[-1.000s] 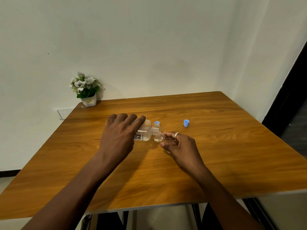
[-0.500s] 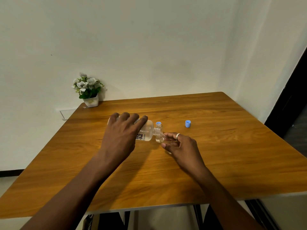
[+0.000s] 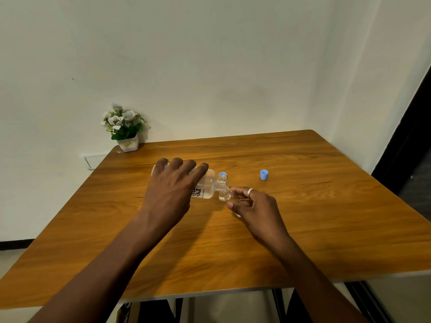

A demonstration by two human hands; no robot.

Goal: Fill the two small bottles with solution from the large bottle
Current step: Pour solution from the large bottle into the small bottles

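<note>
The left hand grips the tipped large bottle while the right hand's fingers pinch a small bottle.

On my feed a wooden table fills the view. At its far left corner I see a small white pot of white flowers, with a white wall outlet just below that corner.

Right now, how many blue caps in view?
2. One blue cap sits on the small bottle standing just behind the pour; one loose cap lies on the table farther right. Hands may hide others.
</note>
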